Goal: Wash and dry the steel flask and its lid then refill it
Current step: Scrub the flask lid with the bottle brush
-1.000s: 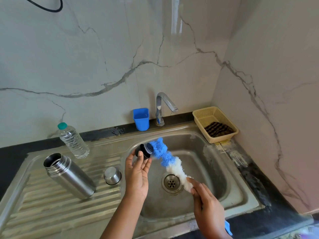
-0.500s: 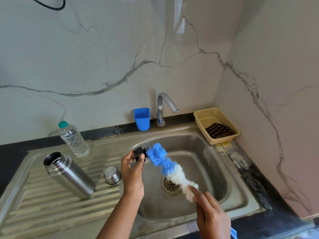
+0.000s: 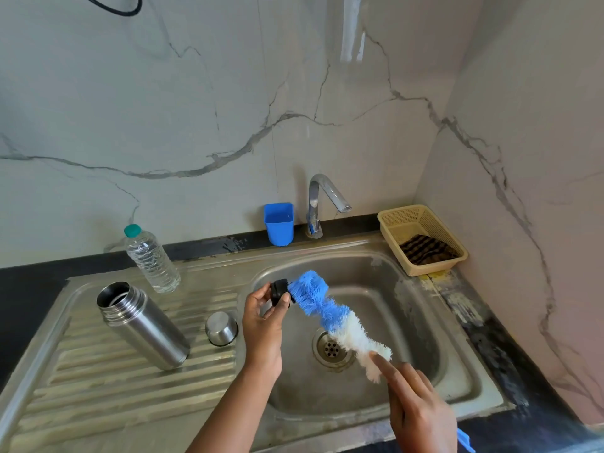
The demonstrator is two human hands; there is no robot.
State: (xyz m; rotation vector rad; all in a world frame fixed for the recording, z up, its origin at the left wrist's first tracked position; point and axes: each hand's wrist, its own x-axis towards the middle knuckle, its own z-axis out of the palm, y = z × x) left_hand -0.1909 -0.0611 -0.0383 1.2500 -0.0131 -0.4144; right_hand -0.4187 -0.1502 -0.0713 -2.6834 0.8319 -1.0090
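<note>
Black stopper (image 3: 280, 291) pinched by left hand (image 3: 263, 328), brush (image 3: 333, 317) touching.

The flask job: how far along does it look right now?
Early on. The steel flask stands open on the drainboard, its steel cap beside it. In hand: the left hand holds the black stopper lid over the sink while the right hand works the blue-and-white brush against it. No water shows at the tap. Rinsing, drying and refilling remain, perhaps from the water bottle.
</note>
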